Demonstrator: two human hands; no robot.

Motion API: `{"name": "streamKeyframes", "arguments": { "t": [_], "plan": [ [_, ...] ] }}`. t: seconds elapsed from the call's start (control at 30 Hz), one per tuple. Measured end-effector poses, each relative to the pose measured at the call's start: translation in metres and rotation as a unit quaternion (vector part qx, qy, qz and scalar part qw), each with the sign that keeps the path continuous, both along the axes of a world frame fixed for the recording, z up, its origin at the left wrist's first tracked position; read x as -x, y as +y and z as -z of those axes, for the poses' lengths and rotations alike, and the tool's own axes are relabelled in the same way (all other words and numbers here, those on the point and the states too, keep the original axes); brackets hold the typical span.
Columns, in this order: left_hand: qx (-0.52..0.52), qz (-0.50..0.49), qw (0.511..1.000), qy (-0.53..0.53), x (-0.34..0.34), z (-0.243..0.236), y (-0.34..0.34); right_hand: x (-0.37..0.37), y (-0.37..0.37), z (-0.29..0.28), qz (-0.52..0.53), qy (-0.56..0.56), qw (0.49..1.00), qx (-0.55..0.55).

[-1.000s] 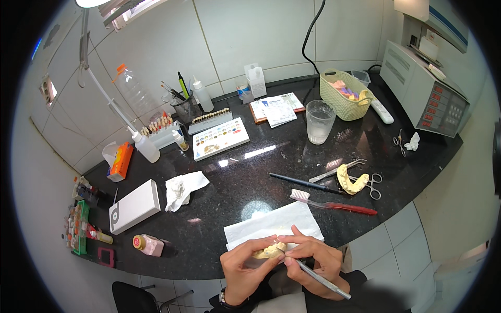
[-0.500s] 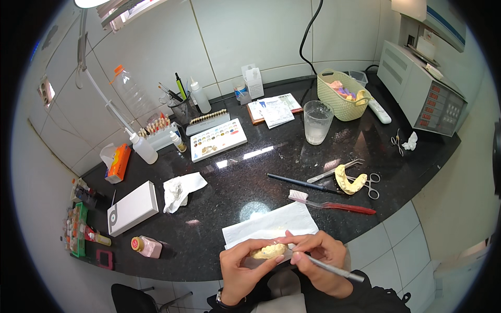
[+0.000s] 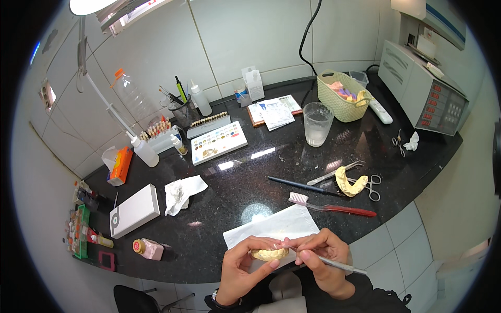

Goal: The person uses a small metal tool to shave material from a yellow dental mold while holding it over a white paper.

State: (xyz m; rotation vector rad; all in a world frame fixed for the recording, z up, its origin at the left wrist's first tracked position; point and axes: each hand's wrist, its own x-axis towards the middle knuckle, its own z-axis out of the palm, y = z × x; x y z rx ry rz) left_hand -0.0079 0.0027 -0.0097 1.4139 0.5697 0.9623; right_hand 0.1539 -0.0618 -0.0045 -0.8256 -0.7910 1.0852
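My left hand (image 3: 241, 268) is closed around a pale yellow dental cast (image 3: 270, 254), its row of teeth toward me. In my right hand (image 3: 324, 261) is a slim metal hand instrument (image 3: 342, 266), held like a pen, its handle slanting down to the right. The instrument's working tip lies at the cast's right end and is too small to make out. My right fingertips meet the cast there. Under both hands, a white paper towel (image 3: 276, 224) is spread on the black countertop (image 3: 219, 203).
Beyond the towel lie a red-handled toothbrush (image 3: 339, 209), a dark blue brush (image 3: 300, 185), tweezers (image 3: 334, 173), scissor-handled forceps (image 3: 374, 188) and another yellow cast (image 3: 350, 182). A water glass (image 3: 317, 125) stands farther back. At left are a white box (image 3: 134, 211) and a pink bottle (image 3: 151, 249).
The cast has tilted in my left hand, so its row of teeth shows more fully. My right hand and the instrument have shifted slightly; both hands keep their hold.
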Motion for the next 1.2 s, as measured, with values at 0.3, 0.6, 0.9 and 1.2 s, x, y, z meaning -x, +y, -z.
{"name": "streamKeyframes", "arguments": {
  "t": [0.3,0.6,0.9,1.2],
  "plan": [
    [0.008,-0.023,1.0,0.013,0.0,0.0,-0.001,0.001,0.001,0.002,-0.014,0.0,1.0,-0.017],
    [-0.12,-0.089,0.986,0.068,0.0,0.007,0.0,0.002,0.003,0.001,-0.027,-0.031,0.999,-0.014],
    [-0.047,-0.142,0.988,0.033,-0.006,0.003,-0.009,0.003,0.005,0.007,-0.036,-0.031,0.999,-0.026],
    [-0.067,-0.152,0.985,0.046,-0.007,0.005,-0.009,-0.009,0.007,-0.003,0.034,-0.369,0.917,-0.15]
  ]
}}
